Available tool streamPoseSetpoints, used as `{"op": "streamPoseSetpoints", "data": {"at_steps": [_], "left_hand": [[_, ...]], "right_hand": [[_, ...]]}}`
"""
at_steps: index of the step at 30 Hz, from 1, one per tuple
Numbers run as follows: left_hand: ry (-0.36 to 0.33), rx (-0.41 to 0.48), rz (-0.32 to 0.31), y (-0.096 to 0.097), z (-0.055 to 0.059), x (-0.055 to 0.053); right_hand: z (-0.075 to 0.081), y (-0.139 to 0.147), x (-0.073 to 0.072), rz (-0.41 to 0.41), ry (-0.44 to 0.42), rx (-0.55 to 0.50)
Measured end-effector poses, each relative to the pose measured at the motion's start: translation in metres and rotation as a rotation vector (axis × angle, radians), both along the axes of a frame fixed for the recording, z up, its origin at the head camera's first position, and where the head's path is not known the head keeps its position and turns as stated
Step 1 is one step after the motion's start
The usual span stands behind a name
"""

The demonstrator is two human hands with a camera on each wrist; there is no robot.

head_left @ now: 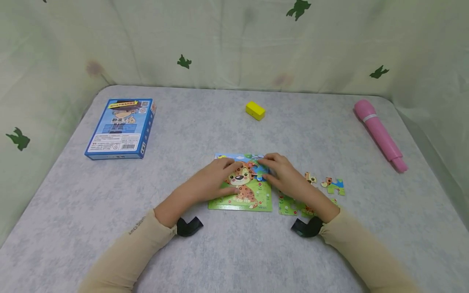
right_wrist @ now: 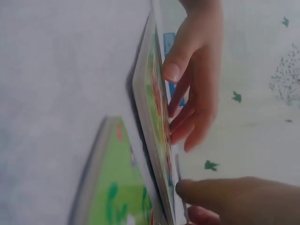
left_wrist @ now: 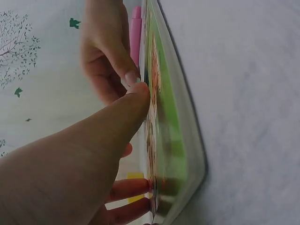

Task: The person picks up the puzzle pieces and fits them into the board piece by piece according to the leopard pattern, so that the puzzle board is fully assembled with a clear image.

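Tray (head_left: 239,208) holds leopard puzzle pieces (head_left: 244,192); left fingers (head_left: 231,167) rest spread on them, right fingers (head_left: 270,164) pinch another piece (head_left: 259,177).

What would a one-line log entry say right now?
left hand: touching puzzle | right hand: pinching piece at puzzle | loose pieces: right of puzzle

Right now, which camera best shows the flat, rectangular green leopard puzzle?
The head view shows the puzzle from above, though the left hand and right hand partly cover it. Both wrist views show it slanted, nearly edge-on.
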State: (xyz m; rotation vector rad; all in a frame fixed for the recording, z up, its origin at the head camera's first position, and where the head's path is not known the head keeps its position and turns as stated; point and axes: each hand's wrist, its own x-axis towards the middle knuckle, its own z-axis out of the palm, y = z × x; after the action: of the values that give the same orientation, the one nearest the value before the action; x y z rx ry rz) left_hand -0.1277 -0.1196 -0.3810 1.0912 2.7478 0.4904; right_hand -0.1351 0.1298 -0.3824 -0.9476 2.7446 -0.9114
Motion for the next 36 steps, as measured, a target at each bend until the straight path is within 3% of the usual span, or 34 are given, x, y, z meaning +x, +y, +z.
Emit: {"op": "streamPoseSetpoints", "data": {"at_steps": [9,19,27,31,36], "left_hand": [[0.17,-0.164,-0.035,0.015,0.003,0.006],[0.235,-0.272,0.009,0.021,0.007,0.007],[0.144,-0.155,0.015,0.009,0.002,-0.004],[0.067,-0.054,0.017,-0.005,0.001,-0.008],[-0.032,0.049,0.08,-0.023,0.002,-0.003]], "right_hand": [[-0.005,-0.007,-0.008,0.007,0.066,0.048],[0.003,-0.008,-0.008,0.031,-0.002,0.146],[0.011,0.009,-0.002,0.033,-0.181,-0.055],[0.019,0.021,0.007,-0.021,-0.152,-0.13],[0.02,0.038,0.019,-0.071,-0.107,-0.191]]}}
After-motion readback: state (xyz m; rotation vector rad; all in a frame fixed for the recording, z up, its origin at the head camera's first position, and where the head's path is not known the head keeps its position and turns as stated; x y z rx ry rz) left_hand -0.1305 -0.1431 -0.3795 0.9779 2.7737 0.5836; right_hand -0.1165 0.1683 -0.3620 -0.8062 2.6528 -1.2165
